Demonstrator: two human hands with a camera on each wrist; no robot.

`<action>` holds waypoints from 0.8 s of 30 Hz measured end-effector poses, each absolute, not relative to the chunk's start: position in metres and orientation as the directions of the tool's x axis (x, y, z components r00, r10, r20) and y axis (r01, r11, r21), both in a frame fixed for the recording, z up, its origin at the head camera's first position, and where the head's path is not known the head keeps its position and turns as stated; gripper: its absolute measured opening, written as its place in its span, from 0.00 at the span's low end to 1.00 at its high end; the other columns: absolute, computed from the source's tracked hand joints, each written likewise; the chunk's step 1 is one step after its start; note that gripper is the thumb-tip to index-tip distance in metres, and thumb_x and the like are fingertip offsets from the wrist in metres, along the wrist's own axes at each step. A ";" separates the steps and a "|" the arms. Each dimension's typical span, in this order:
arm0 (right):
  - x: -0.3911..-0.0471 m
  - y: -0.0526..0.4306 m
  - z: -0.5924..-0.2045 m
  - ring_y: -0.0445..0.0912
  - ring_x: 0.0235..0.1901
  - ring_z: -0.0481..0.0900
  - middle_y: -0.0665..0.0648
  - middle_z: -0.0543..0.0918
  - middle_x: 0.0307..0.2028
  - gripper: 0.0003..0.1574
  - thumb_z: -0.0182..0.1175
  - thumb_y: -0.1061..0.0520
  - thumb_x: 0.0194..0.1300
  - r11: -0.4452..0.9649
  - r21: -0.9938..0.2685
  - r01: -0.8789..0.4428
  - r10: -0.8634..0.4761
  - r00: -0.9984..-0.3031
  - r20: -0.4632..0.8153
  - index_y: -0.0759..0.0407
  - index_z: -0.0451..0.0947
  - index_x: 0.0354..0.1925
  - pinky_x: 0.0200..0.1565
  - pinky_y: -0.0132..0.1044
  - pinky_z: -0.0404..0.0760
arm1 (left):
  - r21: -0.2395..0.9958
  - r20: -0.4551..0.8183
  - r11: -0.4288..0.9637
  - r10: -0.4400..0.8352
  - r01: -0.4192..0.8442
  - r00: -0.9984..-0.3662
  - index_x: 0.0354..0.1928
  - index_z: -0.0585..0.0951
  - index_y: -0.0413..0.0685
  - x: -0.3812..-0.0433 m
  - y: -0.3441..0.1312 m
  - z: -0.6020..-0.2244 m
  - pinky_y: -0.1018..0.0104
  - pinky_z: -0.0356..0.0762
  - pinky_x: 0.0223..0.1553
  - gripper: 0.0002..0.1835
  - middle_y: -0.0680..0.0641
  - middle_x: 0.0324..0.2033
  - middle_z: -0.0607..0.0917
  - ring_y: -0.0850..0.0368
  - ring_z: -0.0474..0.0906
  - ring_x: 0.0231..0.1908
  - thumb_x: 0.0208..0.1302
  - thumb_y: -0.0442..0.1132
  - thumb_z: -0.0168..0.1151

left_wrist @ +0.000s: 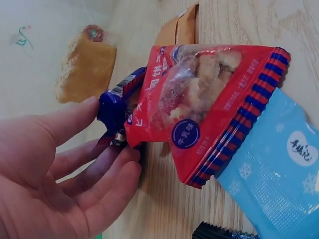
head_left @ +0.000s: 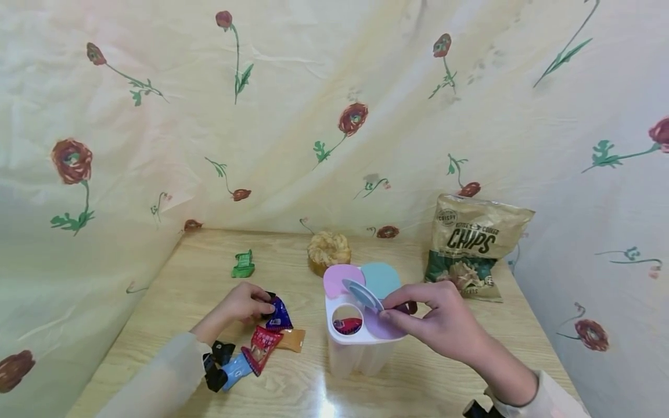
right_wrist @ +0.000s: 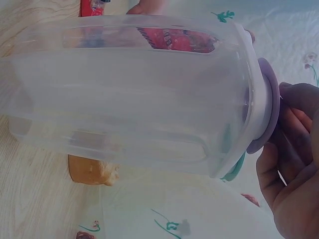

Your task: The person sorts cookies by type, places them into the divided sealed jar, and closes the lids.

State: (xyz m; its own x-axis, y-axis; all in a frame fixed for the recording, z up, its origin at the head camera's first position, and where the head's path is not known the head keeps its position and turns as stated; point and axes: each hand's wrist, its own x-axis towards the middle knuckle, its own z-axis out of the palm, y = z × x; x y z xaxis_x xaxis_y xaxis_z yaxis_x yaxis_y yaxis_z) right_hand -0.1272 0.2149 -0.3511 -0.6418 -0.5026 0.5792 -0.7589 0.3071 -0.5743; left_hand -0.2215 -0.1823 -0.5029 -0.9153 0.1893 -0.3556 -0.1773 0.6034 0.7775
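Note:
My left hand (head_left: 243, 306) pinches a dark blue snack packet (head_left: 279, 316) between thumb and fingers; the left wrist view shows this blue packet (left_wrist: 113, 107) close to a red biscuit packet (left_wrist: 204, 94). My right hand (head_left: 444, 316) holds a tilted light blue lid (head_left: 362, 294) by its edge above a clear snack container (head_left: 342, 357) with a white top. Pink (head_left: 340, 280), teal (head_left: 382, 280) and purple (head_left: 380, 326) lids cover other compartments. Through the uncovered front-left opening a red packet (head_left: 347, 326) shows, lodged high inside.
An orange packet (head_left: 292, 340), a light blue packet (head_left: 236, 370) and a black packet (head_left: 223, 352) lie around the red one. A green packet (head_left: 243, 264) sits farther back. Behind the container is a bread ring (head_left: 328, 251); a chips bag (head_left: 473, 247) leans at the back right.

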 end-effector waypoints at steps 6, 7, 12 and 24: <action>-0.128 0.215 -0.353 0.34 0.27 0.80 0.41 0.87 0.30 0.19 0.75 0.69 0.55 0.290 -0.560 -0.776 -0.505 -0.621 0.600 0.46 0.88 0.39 0.30 0.27 0.78 | 0.785 -0.327 0.601 0.195 -0.152 -0.925 0.52 0.84 0.32 -0.221 -0.182 -0.505 0.62 0.79 0.26 0.20 0.45 0.31 0.86 0.55 0.81 0.28 0.63 0.38 0.73; -0.128 0.215 -0.353 0.34 0.27 0.79 0.41 0.87 0.30 0.20 0.75 0.69 0.55 0.291 -0.558 -0.777 -0.504 -0.620 0.601 0.46 0.88 0.39 0.30 0.27 0.78 | 0.786 -0.324 0.599 0.194 -0.149 -0.926 0.53 0.84 0.32 -0.222 -0.182 -0.505 0.62 0.77 0.25 0.20 0.46 0.29 0.86 0.55 0.80 0.27 0.62 0.37 0.73; -0.127 0.215 -0.353 0.33 0.27 0.78 0.40 0.86 0.29 0.20 0.75 0.70 0.55 0.299 -0.555 -0.776 -0.503 -0.623 0.599 0.45 0.89 0.39 0.30 0.29 0.77 | 0.803 -0.339 0.569 0.189 -0.178 -0.922 0.54 0.84 0.31 -0.220 -0.183 -0.502 0.64 0.69 0.23 0.22 0.46 0.24 0.85 0.56 0.77 0.24 0.60 0.36 0.74; -0.124 0.213 -0.348 0.35 0.29 0.84 0.43 0.89 0.31 0.18 0.76 0.68 0.56 0.304 -0.577 -0.758 -0.502 -0.643 0.579 0.46 0.89 0.38 0.31 0.27 0.81 | 0.863 -0.283 0.487 0.244 -0.135 -0.927 0.45 0.83 0.34 -0.220 -0.186 -0.499 0.58 0.84 0.33 0.10 0.44 0.36 0.85 0.54 0.81 0.34 0.64 0.32 0.68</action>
State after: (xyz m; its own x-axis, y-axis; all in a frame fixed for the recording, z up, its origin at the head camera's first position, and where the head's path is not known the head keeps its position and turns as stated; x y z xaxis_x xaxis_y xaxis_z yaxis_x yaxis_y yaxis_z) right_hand -0.1243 0.2129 -0.3484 -0.6427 -0.5021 0.5787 -0.7577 0.3042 -0.5774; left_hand -0.2200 -0.1860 -0.4994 -0.9275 0.2443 -0.2829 -0.1351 0.4867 0.8631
